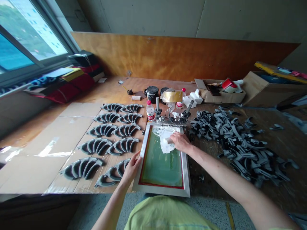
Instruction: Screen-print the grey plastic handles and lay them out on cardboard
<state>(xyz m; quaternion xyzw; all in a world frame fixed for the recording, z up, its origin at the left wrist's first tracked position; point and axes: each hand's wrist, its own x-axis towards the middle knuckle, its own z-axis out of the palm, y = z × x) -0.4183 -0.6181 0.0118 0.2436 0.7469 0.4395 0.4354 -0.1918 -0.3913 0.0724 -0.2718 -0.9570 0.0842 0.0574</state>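
Frame: a silver-coloured frame (165, 191) lies on the table (112, 88), directly in front of the person, between the set-out pieces and the heap; a red border runs inside it, around a green panel (160, 171).
White patch: a crumpled-looking white patch (167, 149) spreads over the far part of the green panel; whether it is paste, film or cloth cannot be told.
Right hand: the right hand (180, 141) reaches in over the frame's right rail; its fingers close around a pale piece (169, 140) at the white patch; the kind of piece is unclear.
Left hand: the left hand (132, 167) lies against the frame's left rail, fingers pointing away from the body; whether they pinch the rail cannot be told; its wrist hides part of the nearest cluster of pieces.
Left side: grey curved pieces (102, 130) stand in five rows, two clusters to a row, on flat cardboard (40, 153).
Right side: a loose heap (235, 140) of similar grey and black parts lies beside the frame.
Behind the frame: clamp hardware (171, 122) with two upright posts; a red-capped bottle (150, 111), a black tub (152, 95) and a golden roll (172, 96); farther right, an open cardboard box (220, 96).
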